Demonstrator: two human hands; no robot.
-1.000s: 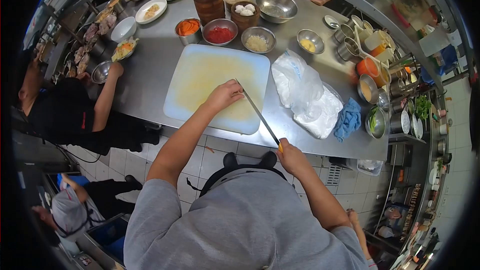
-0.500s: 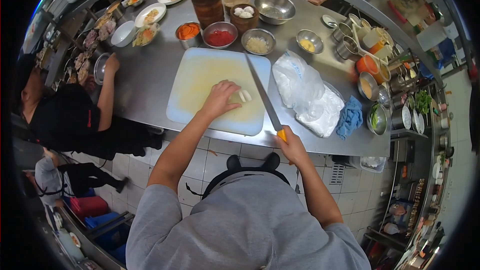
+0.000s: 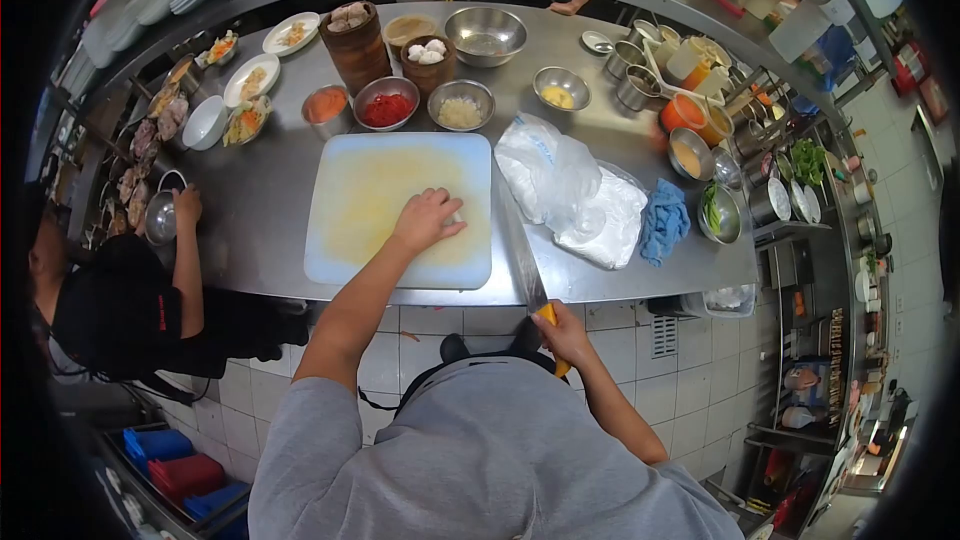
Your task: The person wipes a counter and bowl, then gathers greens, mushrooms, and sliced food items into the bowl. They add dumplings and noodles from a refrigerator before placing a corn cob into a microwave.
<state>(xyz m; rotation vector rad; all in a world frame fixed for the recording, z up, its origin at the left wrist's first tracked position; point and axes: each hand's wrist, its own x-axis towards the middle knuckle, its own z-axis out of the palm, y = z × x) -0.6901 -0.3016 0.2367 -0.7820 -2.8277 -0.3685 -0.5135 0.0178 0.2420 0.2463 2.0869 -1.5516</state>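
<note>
On the white cutting board point(image 3: 350, 230), with its yellowed middle, my left hand point(image 3: 428, 218) is closed over small pale pieces of food point(image 3: 451, 219). Thumb and fingers curl round the pieces and mostly hide them. My right hand point(image 3: 566, 333) grips the yellow handle of a long knife point(image 3: 523, 258). The blade points up and away, just off the board's right edge, over the steel counter. Right of the blade lies a clear plastic bag point(image 3: 560, 175) with white contents.
Behind the board stand bowls of red food point(image 3: 386, 104) and chopped pale food point(image 3: 461, 105), a carrot-coloured tub point(image 3: 326, 107) and bamboo steamers point(image 3: 355, 48). A blue cloth point(image 3: 664, 222) lies right of the bag. At left, a co-worker point(image 3: 120, 285) holds a metal bowl point(image 3: 160, 218).
My left hand has closed over the pale pieces, which lay beside its fingers before. The knife has come down off the board's right side. The whole view has shifted.
</note>
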